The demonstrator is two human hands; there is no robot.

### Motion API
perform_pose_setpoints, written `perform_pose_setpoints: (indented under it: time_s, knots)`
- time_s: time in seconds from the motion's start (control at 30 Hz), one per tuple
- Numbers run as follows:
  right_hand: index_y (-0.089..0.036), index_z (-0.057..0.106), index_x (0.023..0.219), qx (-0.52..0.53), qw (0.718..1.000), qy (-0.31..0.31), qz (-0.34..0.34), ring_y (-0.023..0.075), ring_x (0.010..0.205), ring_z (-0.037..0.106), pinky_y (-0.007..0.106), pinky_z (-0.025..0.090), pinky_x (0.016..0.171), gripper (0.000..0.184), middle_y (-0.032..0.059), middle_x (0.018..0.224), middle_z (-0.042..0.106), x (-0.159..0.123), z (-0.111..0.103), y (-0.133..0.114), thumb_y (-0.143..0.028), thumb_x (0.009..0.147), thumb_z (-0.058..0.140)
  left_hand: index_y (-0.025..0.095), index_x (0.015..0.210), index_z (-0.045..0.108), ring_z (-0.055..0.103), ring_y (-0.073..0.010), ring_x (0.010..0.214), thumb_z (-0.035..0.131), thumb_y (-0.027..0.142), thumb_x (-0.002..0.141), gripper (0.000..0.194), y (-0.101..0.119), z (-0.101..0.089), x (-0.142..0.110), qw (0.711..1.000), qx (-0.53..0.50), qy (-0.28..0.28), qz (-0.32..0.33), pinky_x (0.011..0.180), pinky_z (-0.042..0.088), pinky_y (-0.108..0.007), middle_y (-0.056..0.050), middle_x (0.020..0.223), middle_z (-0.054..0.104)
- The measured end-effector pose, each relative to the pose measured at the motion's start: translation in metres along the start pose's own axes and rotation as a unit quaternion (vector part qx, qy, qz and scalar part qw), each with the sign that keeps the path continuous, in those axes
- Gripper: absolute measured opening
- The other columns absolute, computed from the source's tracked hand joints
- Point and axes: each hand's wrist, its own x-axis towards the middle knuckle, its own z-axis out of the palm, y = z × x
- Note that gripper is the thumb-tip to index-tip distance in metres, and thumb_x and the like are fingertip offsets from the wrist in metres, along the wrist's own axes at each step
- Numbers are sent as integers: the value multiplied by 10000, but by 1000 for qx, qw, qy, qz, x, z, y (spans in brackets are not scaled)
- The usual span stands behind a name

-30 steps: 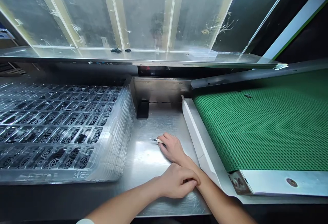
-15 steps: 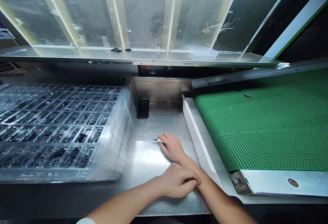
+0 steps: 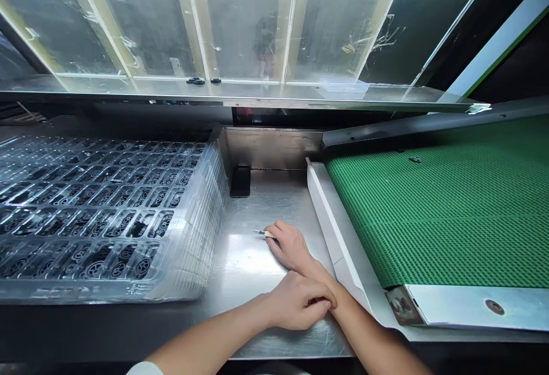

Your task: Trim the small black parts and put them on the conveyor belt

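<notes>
My right hand (image 3: 288, 244) rests on the steel worktop (image 3: 266, 206), closed around a craft knife (image 3: 269, 234). The knife's pale handle shows at the fingertips, and its thin metal blade points left. Across my right forearm (image 3: 328, 280) lies my left hand (image 3: 295, 302), its fingers curled against it; some of those fingers are hidden. To the left stands a stack of clear plastic trays (image 3: 193, 238), whose top compartments hold small black parts with wheel-like shapes.
A black phone (image 3: 241, 182) lies at the back of the worktop. On the right runs a green conveyor belt (image 3: 441, 209) behind a white guard strip (image 3: 332, 232), with a small black piece (image 3: 415, 159) on it. Overhead, a clear-panelled shelf (image 3: 257, 92) spans the station.
The view has shifted very slightly. Both hands and the craft knife keep the same pose.
</notes>
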Motion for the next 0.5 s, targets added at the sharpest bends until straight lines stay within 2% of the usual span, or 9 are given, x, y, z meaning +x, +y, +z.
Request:
perform_pose_setpoints:
  time_s: [0.17, 0.5]
  knots:
    - [-226, 636, 1049, -3, 1000, -1, 1, 204, 780, 520, 315, 361, 706, 129, 14, 935, 547, 1, 0, 0, -138, 967, 588, 168, 1043, 739, 759, -163, 919, 521, 143, 946, 241, 1, 0, 0, 1000, 10, -11, -3, 855, 570, -254, -28, 1034, 800]
    - [-222, 633, 1054, 1, 1000, 2, -3, 204, 787, 530, 316, 366, 705, 131, 10, 921, 537, 0, 1, 0, -132, 966, 598, 170, 1039, 752, 764, -173, 920, 539, 139, 940, 236, 1, -1, 0, 1000, -4, 6, 1, 849, 572, -259, -23, 1026, 802]
